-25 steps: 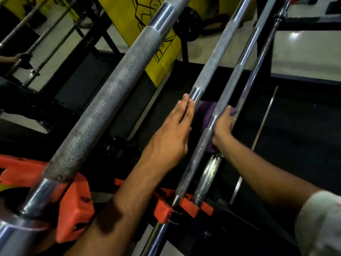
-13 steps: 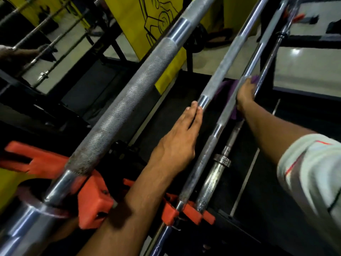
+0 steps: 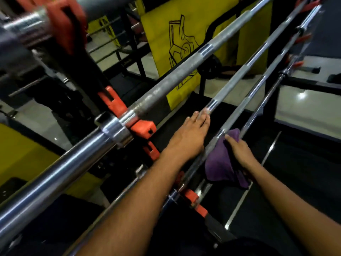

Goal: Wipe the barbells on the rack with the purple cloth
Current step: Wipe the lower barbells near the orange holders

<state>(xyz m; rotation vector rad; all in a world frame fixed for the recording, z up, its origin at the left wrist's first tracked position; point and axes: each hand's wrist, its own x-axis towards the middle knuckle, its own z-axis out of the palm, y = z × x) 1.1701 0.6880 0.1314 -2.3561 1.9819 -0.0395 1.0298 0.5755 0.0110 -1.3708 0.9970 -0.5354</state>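
Gym rack [image 3: 147, 129], purple cloth [image 3: 220, 163] under right hand [image 3: 239, 150] on barbell [image 3: 245, 108].

Both forearms are bare to the frame's edge, with no sleeve, watch or glove showing

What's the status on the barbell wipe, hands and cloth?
Left hand flat, fingers straight on one barbell. Right hand grips purple cloth, bunched against the next bar. Nothing blocking.
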